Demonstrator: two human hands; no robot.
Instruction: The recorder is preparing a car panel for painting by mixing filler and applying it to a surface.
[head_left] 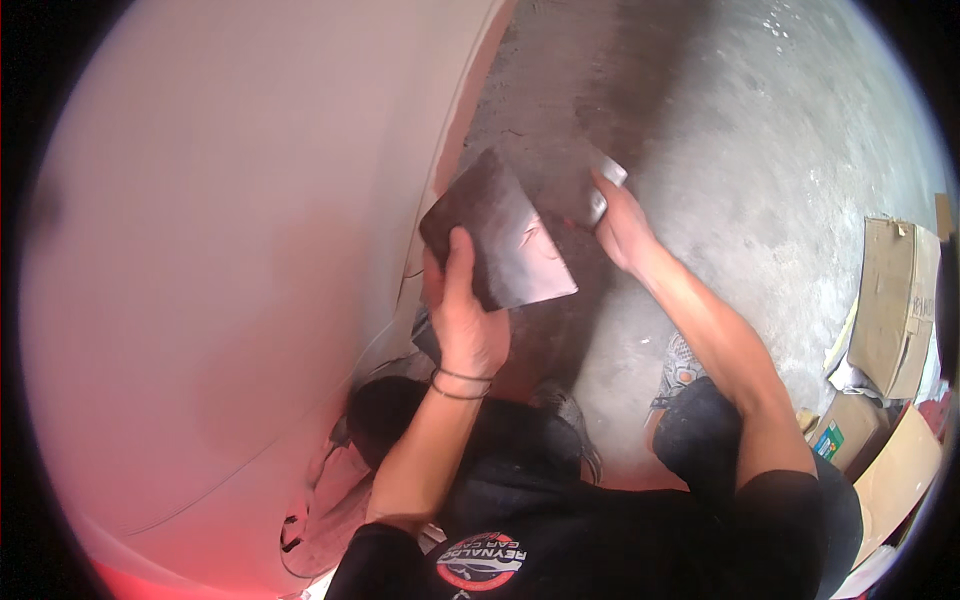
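My left hand (462,310) grips a dark, shiny rectangular plate (495,225) by its lower left side, with the thumb laid across its face. A pinkish smear lies along the plate's right edge. To the right and a little farther off, the fingers of my right hand (622,228) are closed on a small flat metal blade (604,180), held apart from the plate. It looks like a spreader, but blur hides its exact shape. Close by on the left rises a large, pale, smooth panel (230,200) that looks like part of a vehicle body.
Grey concrete floor (780,130) spreads ahead and to the right. Cardboard boxes (885,305) and loose cardboard pieces (900,480) are piled at the right. My knees are bent beneath my arms, and a shoe (680,365) shows beside the right knee.
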